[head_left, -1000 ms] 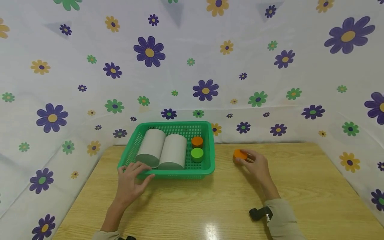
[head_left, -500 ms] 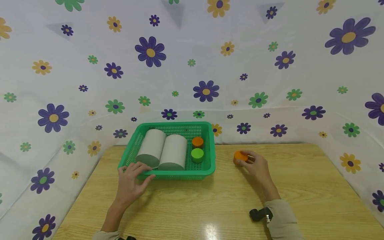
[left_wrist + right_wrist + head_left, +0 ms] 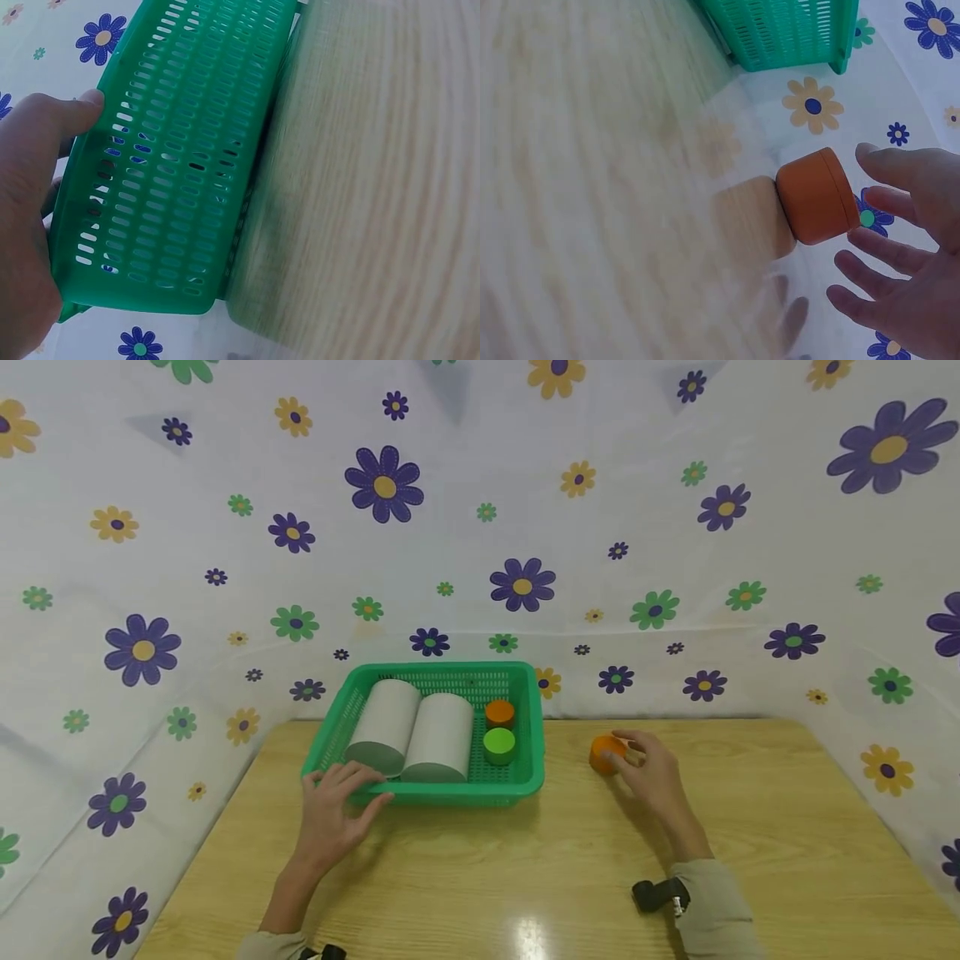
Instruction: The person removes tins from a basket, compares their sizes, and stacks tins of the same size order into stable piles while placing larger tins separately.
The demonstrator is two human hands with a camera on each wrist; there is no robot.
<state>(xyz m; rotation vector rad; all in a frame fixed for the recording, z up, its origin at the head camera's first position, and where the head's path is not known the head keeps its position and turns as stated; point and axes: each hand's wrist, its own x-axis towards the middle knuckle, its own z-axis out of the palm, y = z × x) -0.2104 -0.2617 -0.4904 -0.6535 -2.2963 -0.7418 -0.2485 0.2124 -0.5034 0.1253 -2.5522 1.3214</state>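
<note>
A green plastic basket (image 3: 528, 727) stands on the table. My left hand (image 3: 330, 814) grips its front-left rim, with the thumb on the outer wall in the left wrist view and the other fingers over the edge, partly hidden. To the right of the basket, a small round orange jar with a lid (image 3: 817, 196) stands upright on the table. Beside it is my right hand (image 3: 656, 777), its fingers spread around the jar's right side. In the right wrist view the thumb is apart from the jar; whether one fingertip touches it I cannot tell.
Inside the basket lie two large white cylinders (image 3: 438, 739), side by side. Along its right wall sit an orange jar (image 3: 499, 713) and a bright green one (image 3: 498, 745). A flower-printed white cloth (image 3: 450, 552) hangs behind the wooden table (image 3: 570, 860).
My right hand's fingers have loosened and drawn slightly off the orange jar, which stays on the table. My left hand keeps its place on the basket rim. The head view shifts slightly.
</note>
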